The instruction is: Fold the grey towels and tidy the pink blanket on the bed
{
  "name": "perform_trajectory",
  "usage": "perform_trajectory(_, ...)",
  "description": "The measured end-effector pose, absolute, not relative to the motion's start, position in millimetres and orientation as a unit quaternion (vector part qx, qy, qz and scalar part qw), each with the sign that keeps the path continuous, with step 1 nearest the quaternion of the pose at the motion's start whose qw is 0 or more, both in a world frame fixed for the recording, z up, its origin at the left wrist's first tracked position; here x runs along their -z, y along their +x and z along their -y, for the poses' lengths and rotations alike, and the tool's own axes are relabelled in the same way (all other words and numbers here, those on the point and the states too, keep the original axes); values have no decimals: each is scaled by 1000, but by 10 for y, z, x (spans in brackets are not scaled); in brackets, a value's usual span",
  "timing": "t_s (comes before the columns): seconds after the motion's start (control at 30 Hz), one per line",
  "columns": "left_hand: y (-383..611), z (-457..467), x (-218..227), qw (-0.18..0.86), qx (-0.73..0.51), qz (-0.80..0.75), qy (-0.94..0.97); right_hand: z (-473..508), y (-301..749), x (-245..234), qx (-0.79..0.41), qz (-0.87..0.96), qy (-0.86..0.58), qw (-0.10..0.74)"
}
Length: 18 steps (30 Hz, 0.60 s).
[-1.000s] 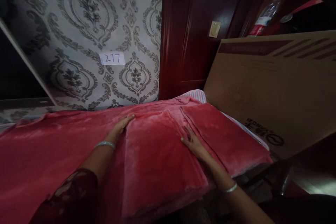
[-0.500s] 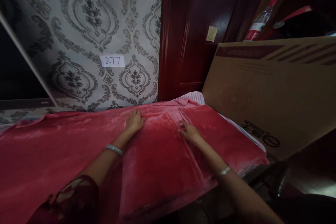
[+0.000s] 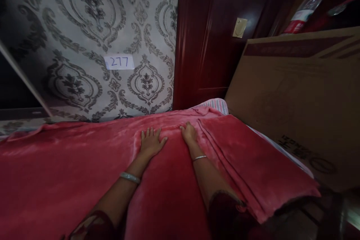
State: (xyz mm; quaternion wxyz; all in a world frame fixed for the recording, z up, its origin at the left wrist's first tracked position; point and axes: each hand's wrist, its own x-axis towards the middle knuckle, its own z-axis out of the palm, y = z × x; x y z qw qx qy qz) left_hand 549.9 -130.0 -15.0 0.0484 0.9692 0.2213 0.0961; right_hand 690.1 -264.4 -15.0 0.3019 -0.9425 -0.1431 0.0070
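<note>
A red plush blanket [image 3: 165, 180] lies spread before me, with a folded panel in the middle and another folded part [image 3: 253, 150] on the right. My left hand [image 3: 151, 141] rests flat on the far left part of the middle panel, fingers spread and holding nothing. At that panel's far right corner is my right hand [image 3: 189, 133], its fingers bunched together on the blanket's edge; the fingertips are partly hidden. A bangle circles each wrist.
Beyond the blanket stand a patterned wall with a paper label [image 3: 119, 62] and a dark red door [image 3: 208, 37]. A large cardboard box [image 3: 281, 78] borders the right side, with a plastic bottle [image 3: 305, 11] behind it. Striped cloth [image 3: 219, 105] shows underneath the blanket.
My right hand has moved left from the fold line to the middle panel's far corner, and its fingers have drawn together. My left hand has spread its fingers. The view has shifted slightly.
</note>
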Motion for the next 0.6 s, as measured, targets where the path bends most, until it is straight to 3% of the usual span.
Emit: perform_trajectory(0.6,5512,1269,118,45,-77,-209,974,2608,6902,98,-13,102,-958,269)
